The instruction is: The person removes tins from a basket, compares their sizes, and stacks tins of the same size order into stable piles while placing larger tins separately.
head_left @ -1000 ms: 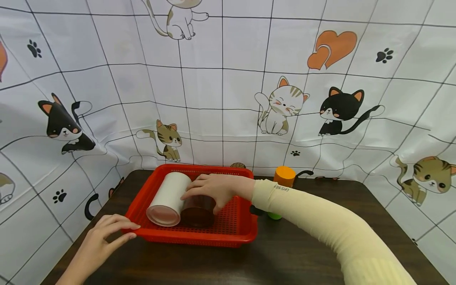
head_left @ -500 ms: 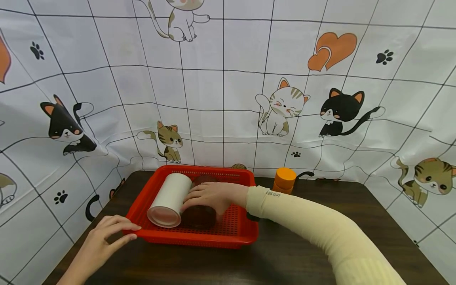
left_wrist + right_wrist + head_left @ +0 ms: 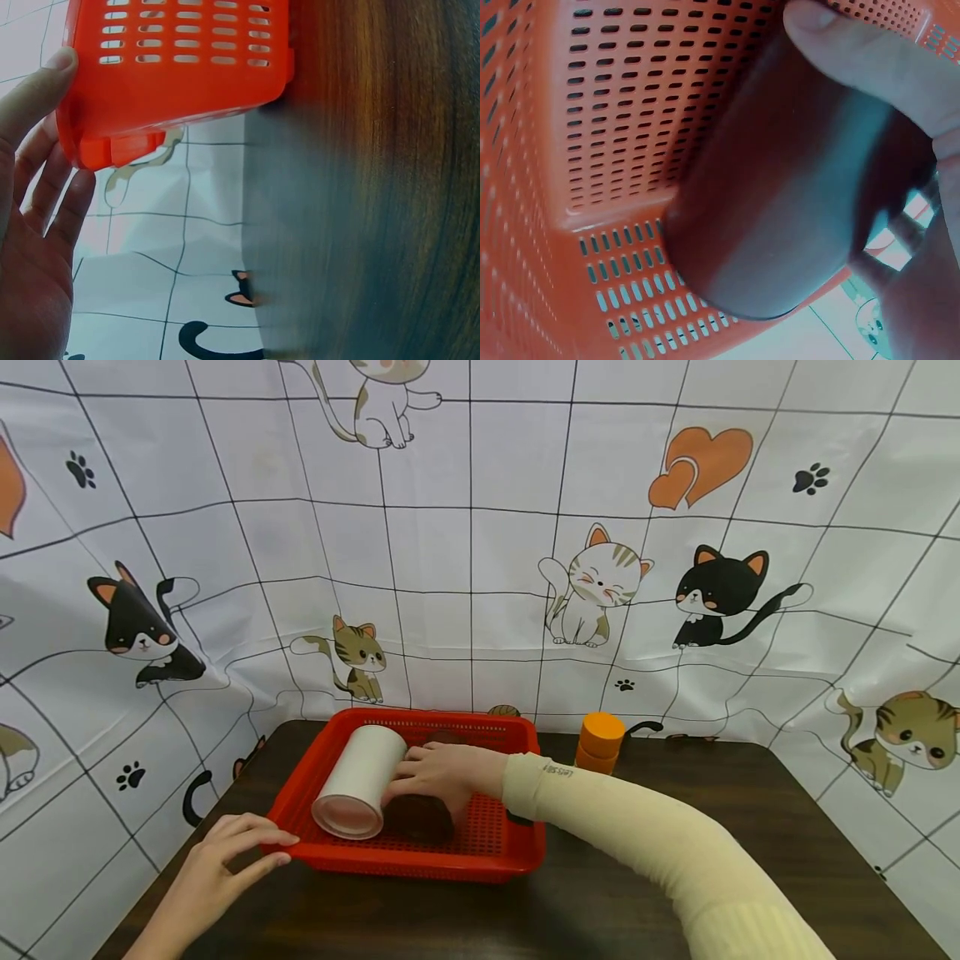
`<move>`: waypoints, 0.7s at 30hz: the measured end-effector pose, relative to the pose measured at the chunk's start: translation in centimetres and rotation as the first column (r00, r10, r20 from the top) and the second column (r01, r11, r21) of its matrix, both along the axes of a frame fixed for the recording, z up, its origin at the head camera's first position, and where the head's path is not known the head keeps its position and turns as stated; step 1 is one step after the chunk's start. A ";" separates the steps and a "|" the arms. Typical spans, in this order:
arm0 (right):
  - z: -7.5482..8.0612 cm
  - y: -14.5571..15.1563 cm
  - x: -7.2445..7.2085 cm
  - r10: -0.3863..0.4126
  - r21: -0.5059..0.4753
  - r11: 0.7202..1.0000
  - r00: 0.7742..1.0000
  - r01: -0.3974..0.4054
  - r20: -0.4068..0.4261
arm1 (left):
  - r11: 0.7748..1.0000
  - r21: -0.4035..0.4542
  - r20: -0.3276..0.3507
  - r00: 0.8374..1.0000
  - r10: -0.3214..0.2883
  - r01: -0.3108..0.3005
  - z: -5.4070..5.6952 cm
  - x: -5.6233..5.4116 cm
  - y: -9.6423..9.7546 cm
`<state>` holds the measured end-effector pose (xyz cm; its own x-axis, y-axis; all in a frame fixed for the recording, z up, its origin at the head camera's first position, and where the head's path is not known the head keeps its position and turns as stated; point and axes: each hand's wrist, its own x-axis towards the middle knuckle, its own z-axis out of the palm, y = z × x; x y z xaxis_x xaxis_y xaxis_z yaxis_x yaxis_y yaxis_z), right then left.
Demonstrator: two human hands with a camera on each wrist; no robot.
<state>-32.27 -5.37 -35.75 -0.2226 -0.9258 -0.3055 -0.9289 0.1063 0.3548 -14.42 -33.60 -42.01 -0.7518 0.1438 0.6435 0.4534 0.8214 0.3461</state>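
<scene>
A red plastic basket (image 3: 405, 864) with slotted walls sits on the dark table. My left hand (image 3: 217, 868) pinches its rim at the near left corner; in the left wrist view the thumb (image 3: 56, 64) lies on one side and the fingers on the other. Inside the basket, a dark brown cylinder (image 3: 780, 187) lies on its side, and my right hand (image 3: 442, 777) grips it from above, the thumb on one side and the fingers round the other. Beside it lies a white cylinder (image 3: 360, 777), its round end facing me.
Behind the right sleeve (image 3: 637, 827) stands an orange-topped container (image 3: 600, 739), its lower part hidden. A white sheet (image 3: 465, 568) printed with cats hangs at the back and sides of the table (image 3: 720, 793).
My right hand has moved a little down onto the brown cylinder, and the sleeve has shifted left. The green part below the orange top is now hidden. My left hand stays at the rim.
</scene>
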 end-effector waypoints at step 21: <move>-0.3 -0.8 -0.1 -0.104 0.096 0.990 0.994 0.101 0.024 | 1.000 0.006 -0.012 1.000 -0.013 0.013 -0.2 -0.1 -0.1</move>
<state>-32.42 -6.17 -36.09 -0.3046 -0.8653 -0.3982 -0.9249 0.1689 0.3405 -14.47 -33.74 -42.20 -0.7422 0.1496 0.6532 0.4679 0.8135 0.3454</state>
